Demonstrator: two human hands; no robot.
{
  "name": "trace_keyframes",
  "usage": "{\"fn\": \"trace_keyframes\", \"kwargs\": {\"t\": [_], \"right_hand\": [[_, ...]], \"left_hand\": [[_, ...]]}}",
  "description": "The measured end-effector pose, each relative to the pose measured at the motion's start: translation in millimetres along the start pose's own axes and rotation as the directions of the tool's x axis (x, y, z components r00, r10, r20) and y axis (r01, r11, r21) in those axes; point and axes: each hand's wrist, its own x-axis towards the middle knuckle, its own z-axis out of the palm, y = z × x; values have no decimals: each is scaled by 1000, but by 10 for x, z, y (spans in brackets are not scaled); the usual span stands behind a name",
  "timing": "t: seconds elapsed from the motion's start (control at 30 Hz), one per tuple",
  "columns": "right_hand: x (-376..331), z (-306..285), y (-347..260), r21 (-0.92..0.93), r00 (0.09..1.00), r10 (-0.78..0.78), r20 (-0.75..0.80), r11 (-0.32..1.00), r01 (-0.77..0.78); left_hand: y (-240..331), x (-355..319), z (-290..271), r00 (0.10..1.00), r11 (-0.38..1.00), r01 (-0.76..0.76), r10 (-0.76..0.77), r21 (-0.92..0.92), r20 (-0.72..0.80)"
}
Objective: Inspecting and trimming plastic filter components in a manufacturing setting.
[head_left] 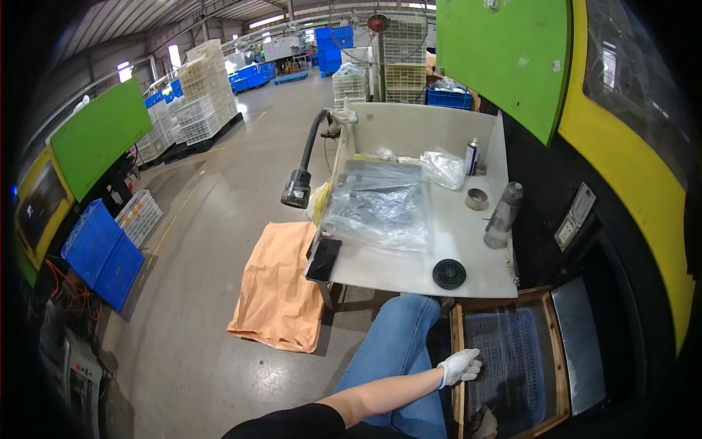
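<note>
From where I stand, the left hand point(460, 367), white-gloved, reaches across the lap past the left rail of a wooden frame point(458, 340), its fingers curled; whether they grip anything I can't tell. One blue basket point(540, 342) sits within that frame, right of the person's knees and below the desk point(373, 275). The right hand I can't make out. The black machine side point(545, 219) hems in the right; concrete floor point(205, 314) gives room leftward, beyond one paper sack point(281, 285). Near the desk's front edge lie one phone point(324, 260) and one round black disc point(449, 274); farther back stand one bottle point(503, 218), one tape roll point(476, 199) and one spray can point(472, 156).
</note>
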Motion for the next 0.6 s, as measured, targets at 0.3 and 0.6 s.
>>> {"fn": "trace_keyframes", "kwargs": {"t": [0.3, 0.6], "right_hand": [[-14, -5, 22, -28, 999, -11, -45, 1000, 10], [-77, 35, 99, 26, 995, -74, -67, 997, 76]], "left_hand": [[60, -162, 159, 997, 995, -60, 57, -78, -48], [-19, 43, 85, 992, 983, -127, 126, 134, 19]]}}
